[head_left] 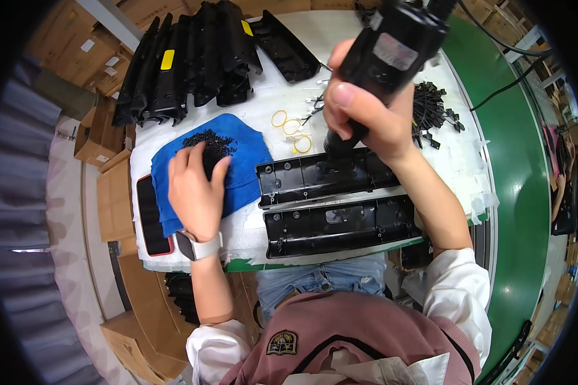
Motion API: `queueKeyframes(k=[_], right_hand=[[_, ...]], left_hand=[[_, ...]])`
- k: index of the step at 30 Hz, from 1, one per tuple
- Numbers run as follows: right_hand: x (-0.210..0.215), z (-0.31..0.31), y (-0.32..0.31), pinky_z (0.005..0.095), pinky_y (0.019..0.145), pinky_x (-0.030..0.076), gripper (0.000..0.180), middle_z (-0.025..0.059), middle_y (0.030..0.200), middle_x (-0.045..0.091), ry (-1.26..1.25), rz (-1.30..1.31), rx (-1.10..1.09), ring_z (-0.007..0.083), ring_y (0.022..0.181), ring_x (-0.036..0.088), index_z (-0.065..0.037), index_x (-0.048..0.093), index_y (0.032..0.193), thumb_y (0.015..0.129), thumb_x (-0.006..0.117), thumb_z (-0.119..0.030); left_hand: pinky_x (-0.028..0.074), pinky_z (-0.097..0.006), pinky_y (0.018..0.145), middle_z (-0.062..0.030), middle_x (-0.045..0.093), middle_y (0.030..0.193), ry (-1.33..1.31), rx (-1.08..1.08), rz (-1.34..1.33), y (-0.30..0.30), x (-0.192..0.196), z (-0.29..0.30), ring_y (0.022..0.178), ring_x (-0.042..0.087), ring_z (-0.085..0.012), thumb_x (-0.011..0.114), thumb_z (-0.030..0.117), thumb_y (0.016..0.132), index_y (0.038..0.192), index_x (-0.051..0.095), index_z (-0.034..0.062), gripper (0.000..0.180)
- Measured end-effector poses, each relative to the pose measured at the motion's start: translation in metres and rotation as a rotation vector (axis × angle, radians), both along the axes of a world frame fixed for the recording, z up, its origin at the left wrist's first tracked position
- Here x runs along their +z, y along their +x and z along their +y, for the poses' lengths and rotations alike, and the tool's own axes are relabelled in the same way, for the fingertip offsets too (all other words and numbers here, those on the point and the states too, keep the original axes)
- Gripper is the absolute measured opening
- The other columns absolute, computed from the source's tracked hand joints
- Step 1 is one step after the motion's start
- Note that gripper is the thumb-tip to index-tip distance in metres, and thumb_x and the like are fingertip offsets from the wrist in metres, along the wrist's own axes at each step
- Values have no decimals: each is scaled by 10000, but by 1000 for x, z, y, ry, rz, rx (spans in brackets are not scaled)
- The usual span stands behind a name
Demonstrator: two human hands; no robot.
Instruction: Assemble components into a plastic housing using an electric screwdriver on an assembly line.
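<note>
My right hand [382, 125] is wrapped round a black electric screwdriver [366, 74], held upright above the table. Its lower end comes down over the farther of two long black plastic panels [302, 179]; whether it touches is hidden. The nearer panel [340, 224] lies parallel, hollow side up, close to my body. On a folded blue cloth [247, 151], my left hand [196, 189] reaches into a heap of small black screws [209, 142]. Its thumb is apart from the fingers, whose tips are at the heap; no screw shows in them.
Black plastic panels [192, 58] stand stacked at the back left. A phone [153, 218] lies left of the cloth. Yellow rings [292, 126] are mid-table, and black cable connectors [430, 109] lie to the right. A green surface [510, 212] borders the table; cardboard boxes [103, 128] stand left.
</note>
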State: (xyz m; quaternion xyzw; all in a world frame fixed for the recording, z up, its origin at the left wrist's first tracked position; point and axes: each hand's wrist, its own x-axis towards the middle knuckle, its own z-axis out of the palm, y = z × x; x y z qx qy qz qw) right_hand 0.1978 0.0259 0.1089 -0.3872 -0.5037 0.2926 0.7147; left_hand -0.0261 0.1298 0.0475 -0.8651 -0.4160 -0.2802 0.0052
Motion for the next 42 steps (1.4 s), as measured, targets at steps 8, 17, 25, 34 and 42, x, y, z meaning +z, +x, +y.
queueKeyframes(k=[8, 17, 25, 34, 42], right_hand=[[-10, 8, -3, 244, 380, 356, 287, 69, 564, 489, -39, -13, 40, 119, 383, 434, 32, 469, 1007, 787, 618, -78], [-11, 11, -6, 215, 419, 379, 229, 19, 550, 542, -99, 52, 62, 73, 434, 490, -8, 545, 912, 764, 696, -98], [-11, 11, -7, 200, 423, 397, 243, 3, 597, 554, -140, 33, 55, 55, 455, 510, -24, 569, 867, 718, 731, -127], [-12, 10, -10, 207, 524, 411, 300, -17, 618, 551, -189, -118, 68, 49, 559, 516, -20, 587, 844, 664, 766, -181], [-11, 12, -2, 209, 436, 384, 260, 4, 612, 548, -129, 61, 131, 68, 454, 504, -14, 573, 951, 747, 715, -90]], left_hand=[[441, -384, 667, -107, 549, 767, -72, 44, 29, -14, -14, 12, 767, 534, -300, 686, 81, 737, 770, 591, 17, 119], [439, -369, 608, -117, 566, 729, -114, 51, -116, -8, -13, 10, 677, 554, -289, 640, 101, 793, 768, 613, -3, 110], [433, -374, 574, -125, 562, 711, -114, 36, -186, -4, -13, 6, 619, 551, -292, 578, 98, 813, 761, 610, -6, 120], [397, -368, 521, -136, 519, 647, -125, 49, -182, -3, -14, 5, 538, 500, -287, 572, 111, 829, 704, 536, -24, 188], [442, -276, 577, -91, 546, 704, -306, -108, -401, 1, -13, 0, 594, 543, -166, 586, 35, 810, 762, 551, -29, 88]])
